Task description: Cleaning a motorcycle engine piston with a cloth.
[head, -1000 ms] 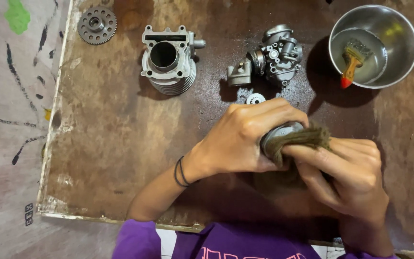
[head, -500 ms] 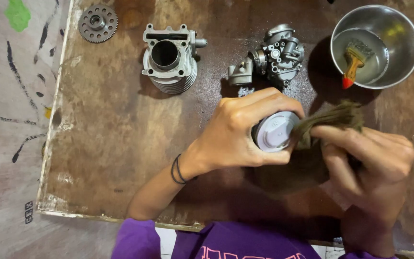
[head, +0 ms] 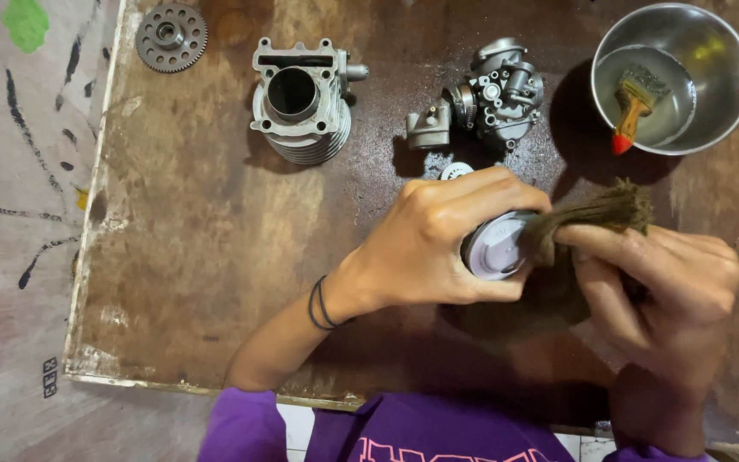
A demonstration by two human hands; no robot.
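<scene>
- The left hand (head: 438, 244) is wrapped around a short metal piston (head: 496, 246), its round crown facing up toward the camera, so its axis runs roughly toward the viewer.
- The right hand (head: 660, 291) pinches a brown rag (head: 596, 214) against the piston's right edge.
- Up and right of the grip, a steel bowl (head: 729, 51) holds shallow liquid and a wooden brush (head: 633, 107) with a red-tipped handle.
- Above the grip lies a carburetor (head: 498, 94); farther left stand a finned cylinder (head: 301, 103) and a gear (head: 171, 36).
</scene>
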